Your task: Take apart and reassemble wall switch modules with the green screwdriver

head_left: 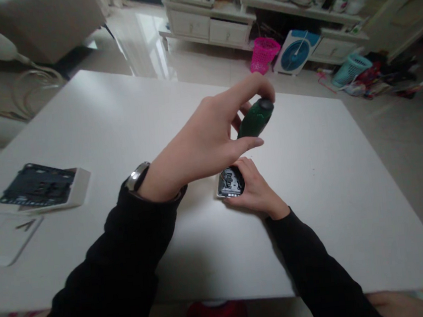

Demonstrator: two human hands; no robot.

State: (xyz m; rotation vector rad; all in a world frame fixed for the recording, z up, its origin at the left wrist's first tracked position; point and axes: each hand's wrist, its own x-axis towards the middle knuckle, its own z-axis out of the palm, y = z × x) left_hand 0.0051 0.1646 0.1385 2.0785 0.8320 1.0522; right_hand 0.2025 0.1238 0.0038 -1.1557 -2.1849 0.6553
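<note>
My left hand [209, 134], with a watch [138, 176] on its wrist, is raised over the table. Its thumb and fingers are closed round the dark green handle [255, 118] of what looks like a screwdriver, tilted downward; most of the shaft is hidden behind the hand. Below it, my right hand [254, 186] lies on the table and grips a small white-edged device [230, 182] with a black inner face and raised details. The hand covers the device's right side, and my left hand hides part of its upper edge.
On the white table [332, 206], to the left, a black plate [40, 185] leans on a white casing [79, 187]. Nearer sits a white panel [2, 243] with two small metal pieces [25, 225]. Beyond the table are a pink basket [264, 53] and a blue fan [296, 52].
</note>
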